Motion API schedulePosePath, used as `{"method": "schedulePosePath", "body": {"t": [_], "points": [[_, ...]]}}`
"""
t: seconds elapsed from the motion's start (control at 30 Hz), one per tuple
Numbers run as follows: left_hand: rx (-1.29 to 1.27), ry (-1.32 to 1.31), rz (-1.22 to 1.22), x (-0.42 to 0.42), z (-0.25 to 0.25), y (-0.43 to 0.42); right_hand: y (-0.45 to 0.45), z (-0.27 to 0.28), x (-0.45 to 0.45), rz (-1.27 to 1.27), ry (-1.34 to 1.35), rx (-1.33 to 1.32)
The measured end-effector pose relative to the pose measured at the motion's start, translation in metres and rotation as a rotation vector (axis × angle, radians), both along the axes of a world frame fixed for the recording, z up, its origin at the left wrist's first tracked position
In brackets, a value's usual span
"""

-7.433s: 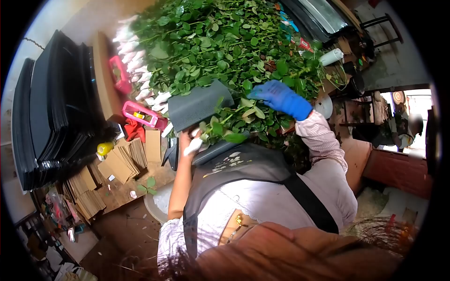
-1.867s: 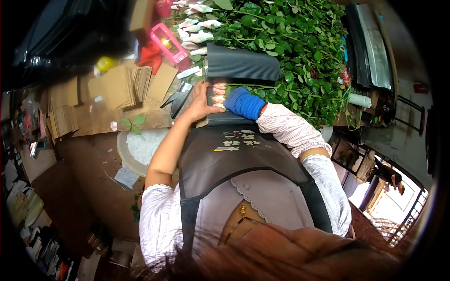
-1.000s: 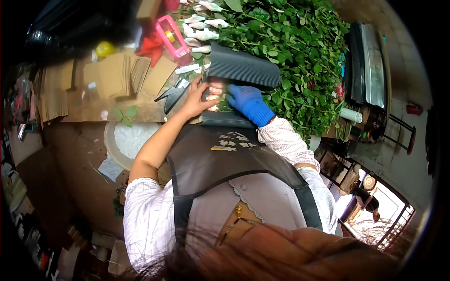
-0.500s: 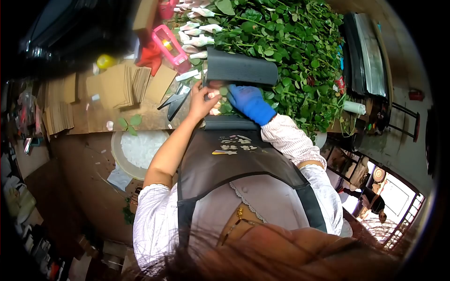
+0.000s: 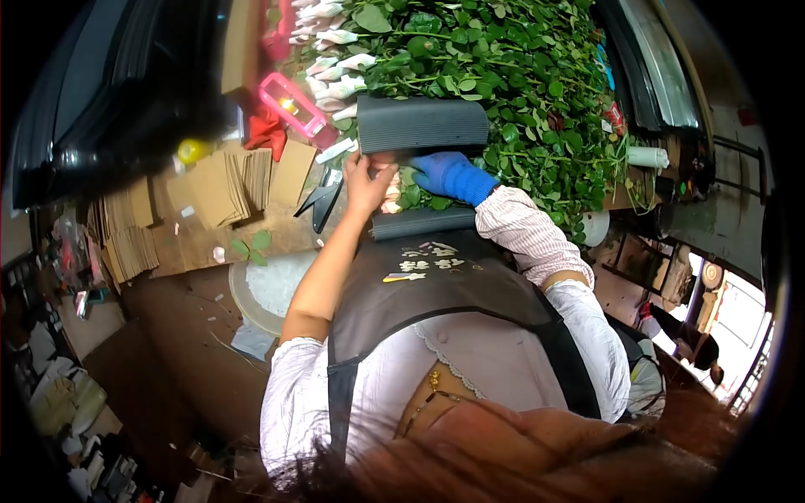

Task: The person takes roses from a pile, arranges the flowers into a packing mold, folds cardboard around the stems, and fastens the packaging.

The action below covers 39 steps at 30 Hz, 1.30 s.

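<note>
Pale pink roses (image 5: 392, 194) lie in a dark ribbed sheet (image 5: 423, 126), which has one flap raised behind them and another along the table edge. At the flower heads is my bare left hand (image 5: 367, 184), its thumb and fingers pinched on a rose. My right hand (image 5: 457, 178), in a blue knitted glove, curls around the leafy stems just to the right; its fingertips are partly hidden. Black-handled scissors (image 5: 322, 201) rest left of my left hand.
Leafy rose stems (image 5: 528, 92) with white-wrapped heads (image 5: 340, 88) pile up behind the sheet. Cardboard pieces (image 5: 205, 189), a pink tape dispenser (image 5: 293, 109) and a yellow roll (image 5: 191, 151) are at left. A pale tub (image 5: 247, 293) stands below the table edge.
The camera view has turned slightly. My left hand stays at the rose heads with its fingers a little straighter, and my gloved right hand has shifted slightly away from it along the stems.
</note>
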<state>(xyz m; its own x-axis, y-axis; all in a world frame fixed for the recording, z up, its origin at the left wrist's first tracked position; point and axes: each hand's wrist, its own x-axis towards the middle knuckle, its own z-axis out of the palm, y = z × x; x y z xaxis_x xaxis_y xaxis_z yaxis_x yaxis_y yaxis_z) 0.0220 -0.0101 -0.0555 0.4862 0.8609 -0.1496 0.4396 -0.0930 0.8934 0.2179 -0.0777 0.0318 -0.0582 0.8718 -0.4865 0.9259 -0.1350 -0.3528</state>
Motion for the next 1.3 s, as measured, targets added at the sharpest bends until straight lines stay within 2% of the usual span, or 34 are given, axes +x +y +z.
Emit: {"method": "schedulePosePath", "body": {"t": [0.07, 0.1, 0.2, 0.37, 0.47, 0.57, 0.6, 0.67, 0.7, 0.77, 0.8, 0.83, 0.87, 0.93, 1.03, 1.1, 1.13, 1.17, 1.2, 1.23, 1.27, 1.3], "points": [[0.075, -0.033, 0.043, 0.003, 0.005, -0.005, -0.002, 0.030, -0.005, 0.072, -0.025, 0.007], [0.117, -0.047, 0.070, 0.004, 0.008, -0.006, -0.005, 0.049, -0.012, -0.076, 0.129, 0.109], [0.093, -0.028, 0.027, 0.002, 0.014, -0.005, -0.008, 0.018, -0.009, -0.067, 0.216, 0.473], [0.249, -0.037, 0.027, 0.002, 0.016, -0.006, 0.005, 0.002, -0.011, 0.023, -0.037, 0.173], [0.146, 0.051, -0.022, 0.002, 0.027, -0.003, 0.010, -0.002, -0.020, 0.079, -0.114, 0.288], [0.175, 0.044, -0.050, 0.000, 0.025, 0.001, 0.005, -0.048, -0.010, 0.105, -0.044, 0.503], [0.173, 0.049, -0.057, 0.000, 0.026, 0.000, 0.002, -0.038, -0.006, 0.079, 0.107, 0.494], [0.175, 0.057, -0.060, 0.001, 0.028, 0.002, -0.007, 0.020, 0.000, 0.038, 0.408, 0.470], [0.174, 0.048, -0.054, 0.002, 0.029, 0.004, -0.013, 0.059, 0.002, -0.061, 0.525, 0.569], [0.165, 0.033, -0.036, 0.002, 0.033, 0.001, -0.022, 0.106, 0.023, -0.382, 0.377, 0.824], [0.161, 0.029, -0.034, 0.001, 0.035, 0.000, -0.023, 0.105, 0.044, -0.449, 0.128, 0.986], [0.180, 0.044, -0.027, 0.002, 0.037, 0.000, -0.020, 0.105, 0.062, -0.572, -0.023, 0.888], [0.175, 0.050, -0.027, 0.003, 0.035, 0.000, -0.018, 0.088, 0.085, -0.608, -0.126, 0.643], [0.169, 0.066, -0.033, 0.001, 0.027, 0.001, 0.000, 0.078, 0.101, -0.536, -0.078, 0.111], [0.178, 0.049, -0.034, 0.001, 0.023, 0.002, -0.014, 0.082, 0.118, -0.352, 0.623, 0.730], [0.217, 0.026, -0.023, 0.001, 0.021, 0.001, -0.044, 0.096, 0.107, -0.430, 0.839, 0.738], [0.100, 0.043, -0.058, 0.000, 0.016, 0.004, -0.057, 0.102, 0.104, -0.474, 0.945, 0.738], [-0.017, 0.059, -0.095, -0.003, 0.012, 0.008, -0.073, 0.088, 0.117, -0.435, 1.073, 0.535], [-0.133, 0.074, -0.133, -0.003, 0.009, 0.010, -0.069, 0.096, 0.110, -0.249, 1.193, 0.408], [-0.053, 0.029, -0.064, -0.002, 0.011, 0.006, -0.065, 0.105, 0.103, -0.070, 1.299, 0.258], [0.028, -0.017, 0.003, -0.001, 0.012, 0.002, -0.065, 0.085, 0.090, -0.320, 1.181, 0.131], [0.084, -0.079, -0.029, -0.002, 0.002, 0.003, -0.059, 0.076, 0.076, -0.397, 0.973, 0.109]]}}
